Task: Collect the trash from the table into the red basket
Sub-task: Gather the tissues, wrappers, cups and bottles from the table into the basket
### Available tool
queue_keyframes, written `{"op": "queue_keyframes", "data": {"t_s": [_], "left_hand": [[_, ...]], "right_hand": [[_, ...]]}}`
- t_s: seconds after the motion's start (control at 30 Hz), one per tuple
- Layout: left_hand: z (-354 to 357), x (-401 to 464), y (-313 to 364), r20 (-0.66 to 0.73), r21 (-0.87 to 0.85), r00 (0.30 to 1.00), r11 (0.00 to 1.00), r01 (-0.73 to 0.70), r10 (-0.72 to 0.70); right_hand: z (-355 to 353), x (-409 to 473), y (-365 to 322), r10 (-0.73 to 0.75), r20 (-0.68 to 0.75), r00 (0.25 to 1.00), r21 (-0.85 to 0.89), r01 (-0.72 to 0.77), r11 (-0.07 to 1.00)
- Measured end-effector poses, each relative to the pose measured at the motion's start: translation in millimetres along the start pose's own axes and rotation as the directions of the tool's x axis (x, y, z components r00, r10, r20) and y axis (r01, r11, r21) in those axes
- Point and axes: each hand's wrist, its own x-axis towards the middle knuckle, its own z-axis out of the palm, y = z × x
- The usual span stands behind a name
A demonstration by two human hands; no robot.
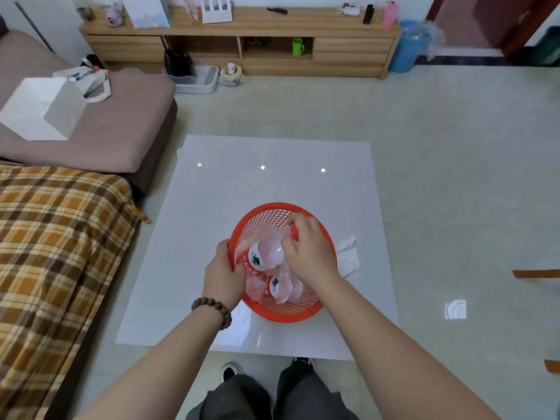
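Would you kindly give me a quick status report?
Left hand gripping red basket rim. Right hand pushing bottle into basket. Tissue on table, right of basket.

L hand [222, 275] grips rim of red basket [303, 312] on white table [212, 192]. R hand [309, 250] holds plastic bottle [268, 253] over basket, 2nd bottle [283, 287] inside. Crumpled tissue [348, 257] on table just right of basket.

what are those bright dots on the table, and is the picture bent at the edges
Head view: the three dots are lamp glare on the glossy white table; the wide lens bows the cabinet and floor lines; the hands and red basket are sharp enough.
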Motion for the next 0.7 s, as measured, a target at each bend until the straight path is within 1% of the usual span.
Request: {"op": "queue_keyframes", "data": {"t_s": [0.07,0.2,0.27,0.33,0.4,0.43,0.5,0.6,0.63,0.7], "left_hand": [[-2.0,-2.0,-2.1,0.012,0.004,1.0,1.0,0.001,-0.002],[0.3,-3.0,-10.2,0.024,-0.023,0.998,0.998,0.057,-0.056],[4.3,-0.1,-12.4,0.015,-0.019,0.995,0.995,0.102,-0.101],[6.6,4.4,-12.7,0.0,-0.006,0.991,0.991,0.136,-0.136],[7.8,10.9,-12.9,-0.014,0.002,0.988,0.988,0.154,-0.154],[8.2,14.5,-12.9,-0.025,0.005,0.987,0.987,0.16,-0.16],[9.3,21.8,-12.7,-0.05,0.013,0.984,0.985,0.171,-0.17],[13.0,32.9,-15.8,-0.084,0.038,0.978,0.98,0.195,-0.191],[15.2,36.5,-17.9,-0.095,0.049,0.975,0.978,0.204,-0.199],[19.1,41.8,-22.5,-0.118,0.078,0.97,0.972,0.223,-0.213]], "right_hand": [[6.5,10.1,7.4,0.031,0.022,0.999,-0.026,-0.03,0.999],[10.4,27.9,21.2,-0.008,0.071,0.997,-0.058,0.012,0.998],[7.1,32.5,29.8,-0.03,0.096,0.995,-0.039,0.034,0.999],[1.4,33.4,42.5,-0.008,0.07,0.998,0.026,0.006,1.0],[-5.4,32.8,65.1,0.069,0.009,0.998,0.085,-0.069,0.994],[-8.1,31.9,81.1,0.12,-0.02,0.993,0.084,-0.118,0.989],[-10.8,27.6,119.7,0.239,-0.038,0.97,0.027,-0.238,0.971],[-2.8,20.0,180.2,0.389,0.033,0.921,-0.096,-0.384,0.918],[3.4,18.9,198.3,0.419,0.074,0.905,-0.153,-0.405,0.901],[18.6,20.3,229.3,0.444,0.15,0.883,-0.25,-0.401,0.881]]}}
